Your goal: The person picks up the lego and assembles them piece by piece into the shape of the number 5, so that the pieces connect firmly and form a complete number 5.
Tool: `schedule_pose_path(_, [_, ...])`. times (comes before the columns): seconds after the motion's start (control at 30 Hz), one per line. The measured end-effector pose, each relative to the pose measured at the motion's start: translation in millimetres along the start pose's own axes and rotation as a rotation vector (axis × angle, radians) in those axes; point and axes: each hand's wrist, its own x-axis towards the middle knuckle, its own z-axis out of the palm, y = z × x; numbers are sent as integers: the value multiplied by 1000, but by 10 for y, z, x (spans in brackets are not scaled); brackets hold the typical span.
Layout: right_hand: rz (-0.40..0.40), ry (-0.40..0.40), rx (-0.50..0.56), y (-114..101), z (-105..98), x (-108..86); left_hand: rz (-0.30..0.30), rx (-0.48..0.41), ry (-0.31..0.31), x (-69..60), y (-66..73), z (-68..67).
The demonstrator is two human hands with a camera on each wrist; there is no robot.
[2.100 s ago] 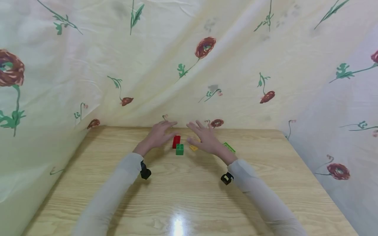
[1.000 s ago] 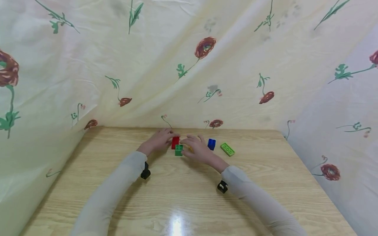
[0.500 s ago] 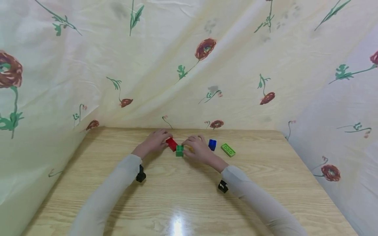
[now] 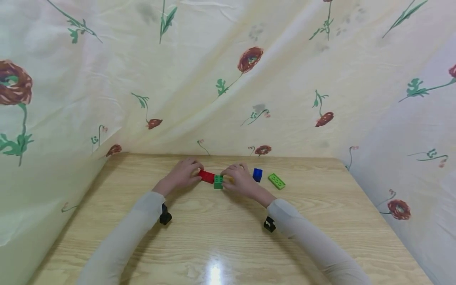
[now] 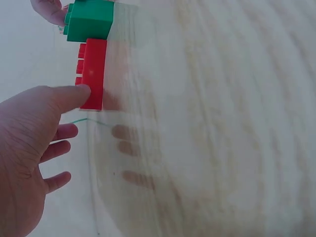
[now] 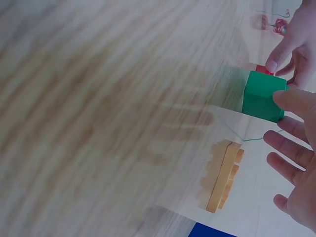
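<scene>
On the wooden table my left hand pinches the left end of a red toy brick; in the left wrist view its thumb lies on the side of the red brick. The brick's other end is close against a green toy brick. My right hand pinches the green brick between thumb and index finger, as the right wrist view shows on the green brick. The other right fingers are spread apart. A flat yellow-orange brick lies below them, mostly hidden in the head view.
Right of my right hand lie a blue brick and a light green flat brick. The table ends at a hanging flowered cloth, which also rises on the left and right sides.
My hands came down from hovering over the bricks. The left took the red brick and turned it from lengthwise to crosswise, moving left. The right took hold of the green brick.
</scene>
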Motion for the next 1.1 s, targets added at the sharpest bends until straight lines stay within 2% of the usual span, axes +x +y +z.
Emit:
schedule_pose_path(0.27, [10, -16, 53, 6, -3, 7, 16, -19, 27, -73, 13, 18])
schedule_pose_path(0.67, [3, -22, 117, 32, 9, 7, 23, -6, 28, -75, 49, 15])
schedule_pose_path(1.1, [91, -28, 202, 82, -67, -29, -7, -14, 16, -65, 53, 15])
